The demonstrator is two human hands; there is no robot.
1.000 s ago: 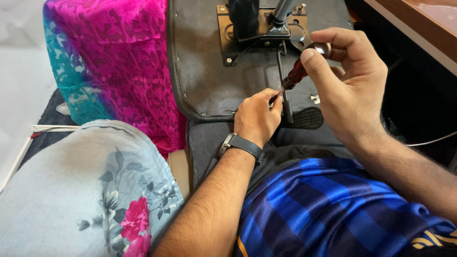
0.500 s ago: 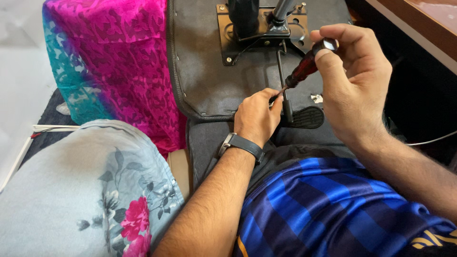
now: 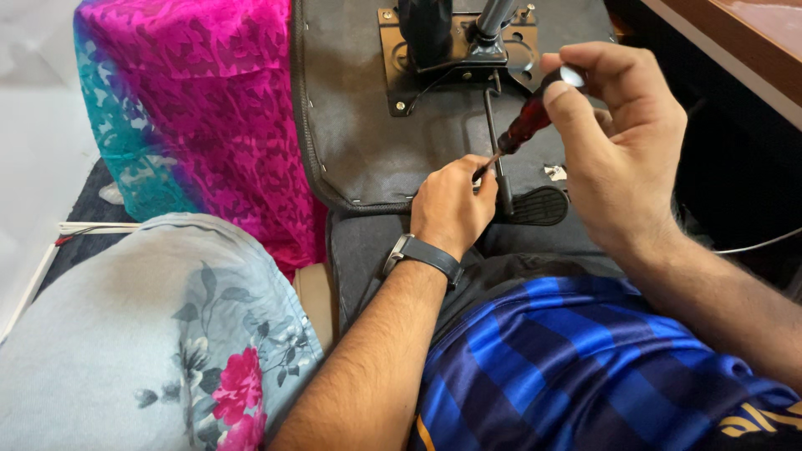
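Observation:
My right hand (image 3: 622,154) grips a screwdriver (image 3: 528,125) with a dark red handle and a silver cap, its tip pointing down-left. My left hand (image 3: 451,205) is closed around the screwdriver's tip, resting on the black underside of an overturned chair seat (image 3: 368,125). A dark watch (image 3: 422,253) sits on that wrist. On the seat are a black metal mounting plate (image 3: 455,46) with a column, a thin lever rod (image 3: 493,125) and its paddle handle (image 3: 535,205), just right of my left hand.
A pink and teal patterned cloth (image 3: 192,108) lies left of the seat. A pale blue floral cushion (image 3: 142,334) fills the lower left. A wooden table edge (image 3: 735,42) runs along the upper right. My blue striped shirt (image 3: 576,367) is below.
My right hand has tilted the screwdriver handle slightly up and to the right. The left hand stays at the tip.

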